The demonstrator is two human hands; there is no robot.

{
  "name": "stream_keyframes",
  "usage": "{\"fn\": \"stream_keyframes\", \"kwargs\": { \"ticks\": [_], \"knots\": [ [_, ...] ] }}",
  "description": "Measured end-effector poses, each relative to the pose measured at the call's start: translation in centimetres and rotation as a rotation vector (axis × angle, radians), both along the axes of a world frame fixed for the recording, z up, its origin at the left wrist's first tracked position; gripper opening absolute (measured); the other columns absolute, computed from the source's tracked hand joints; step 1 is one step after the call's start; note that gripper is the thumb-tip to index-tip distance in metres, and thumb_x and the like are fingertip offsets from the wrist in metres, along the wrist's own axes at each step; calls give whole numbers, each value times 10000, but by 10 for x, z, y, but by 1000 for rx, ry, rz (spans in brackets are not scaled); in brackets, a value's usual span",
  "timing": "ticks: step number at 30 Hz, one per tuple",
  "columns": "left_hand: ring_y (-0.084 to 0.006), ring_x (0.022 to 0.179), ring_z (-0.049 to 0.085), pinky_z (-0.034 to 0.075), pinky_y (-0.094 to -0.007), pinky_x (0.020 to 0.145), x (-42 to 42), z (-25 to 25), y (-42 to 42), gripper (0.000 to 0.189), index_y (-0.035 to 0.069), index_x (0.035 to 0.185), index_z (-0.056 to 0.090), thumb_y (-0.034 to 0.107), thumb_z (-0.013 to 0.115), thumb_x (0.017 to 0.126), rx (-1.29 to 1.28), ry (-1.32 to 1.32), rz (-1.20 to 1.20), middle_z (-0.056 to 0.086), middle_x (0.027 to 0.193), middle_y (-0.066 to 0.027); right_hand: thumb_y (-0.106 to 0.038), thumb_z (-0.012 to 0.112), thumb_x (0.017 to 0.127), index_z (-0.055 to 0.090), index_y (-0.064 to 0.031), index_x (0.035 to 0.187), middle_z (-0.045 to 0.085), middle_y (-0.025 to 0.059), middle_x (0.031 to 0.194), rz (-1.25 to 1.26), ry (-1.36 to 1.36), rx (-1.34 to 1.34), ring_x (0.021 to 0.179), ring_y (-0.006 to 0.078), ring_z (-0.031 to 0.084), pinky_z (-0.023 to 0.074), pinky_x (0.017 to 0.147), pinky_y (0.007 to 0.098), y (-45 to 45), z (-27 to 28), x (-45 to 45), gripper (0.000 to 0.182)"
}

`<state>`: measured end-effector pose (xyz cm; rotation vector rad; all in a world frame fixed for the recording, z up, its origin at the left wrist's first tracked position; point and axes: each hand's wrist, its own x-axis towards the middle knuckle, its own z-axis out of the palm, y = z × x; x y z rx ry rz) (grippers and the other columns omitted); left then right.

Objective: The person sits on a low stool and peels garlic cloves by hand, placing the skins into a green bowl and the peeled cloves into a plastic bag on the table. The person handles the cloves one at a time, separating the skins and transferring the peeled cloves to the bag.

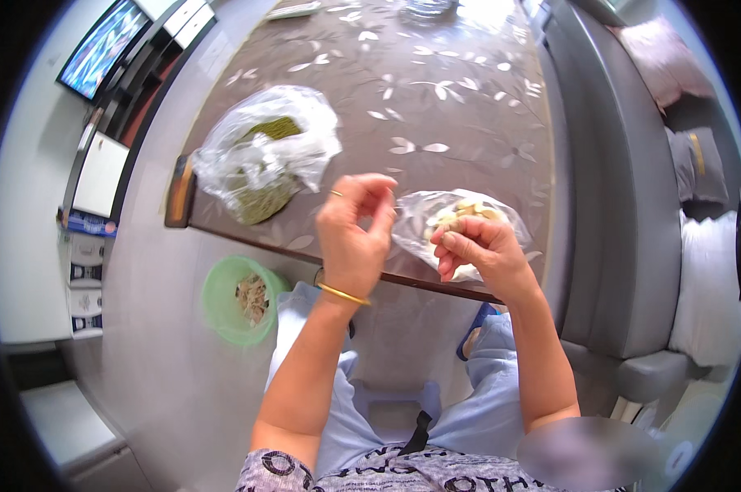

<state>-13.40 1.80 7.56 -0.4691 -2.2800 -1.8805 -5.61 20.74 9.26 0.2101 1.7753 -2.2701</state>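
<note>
My left hand, with a gold bangle at the wrist and a ring, is raised over the table's near edge; thumb and fingertips nearly meet, and whether anything small is between them cannot be told. My right hand is over a clear plastic bag holding pale cream pieces, kind unclear. Its thumb and index finger are pinched together on something small and brownish, too blurred to name. Farther left on the table lies a translucent plastic bag of small green grains, its mouth partly open.
A patterned brown tablecloth covers the table. On the floor, left of my legs, stands a green bin with scraps inside. A grey sofa runs along the right. A blue stool is below me.
</note>
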Motion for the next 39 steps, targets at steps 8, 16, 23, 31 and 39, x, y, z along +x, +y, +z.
{"fn": "stream_keyframes", "kwargs": {
  "ticks": [8,16,23,31,39],
  "knots": [
    [-111,780,602,516,-262,708,-29,17,-81,129,28,1046,629,-6,614,922,113,347,552,617,913,-34,-107,612,960,659,41,1009,695,67,845,310,184,190,710,100,655,557,662,284,-164,-91,-41,163],
    [-386,844,586,483,-442,726,-14,4,-88,305,31,1084,544,-92,583,808,270,343,393,545,955,-174,-130,686,872,684,20,886,696,175,823,643,308,752,785,351,671,535,725,423,-360,-203,-83,150],
    [-395,920,611,538,-431,819,10,6,-69,375,1,1150,504,-47,637,802,200,161,146,519,1082,-202,-68,593,866,654,-14,895,654,193,927,633,607,986,888,401,630,498,781,501,-376,-268,-93,86],
    [-381,917,616,547,-404,856,11,6,-62,414,-27,1164,491,-44,658,786,195,116,109,502,1090,-214,-27,557,842,666,-30,976,644,183,1020,617,649,772,987,404,614,503,837,494,-376,-287,-95,172],
    [-351,1036,591,535,-372,906,12,4,-60,425,-35,1153,498,-26,675,767,148,96,73,503,1127,-203,-145,630,855,692,-69,944,678,132,966,795,648,1053,896,340,629,480,794,469,-387,-263,-94,133]
  ]
}}
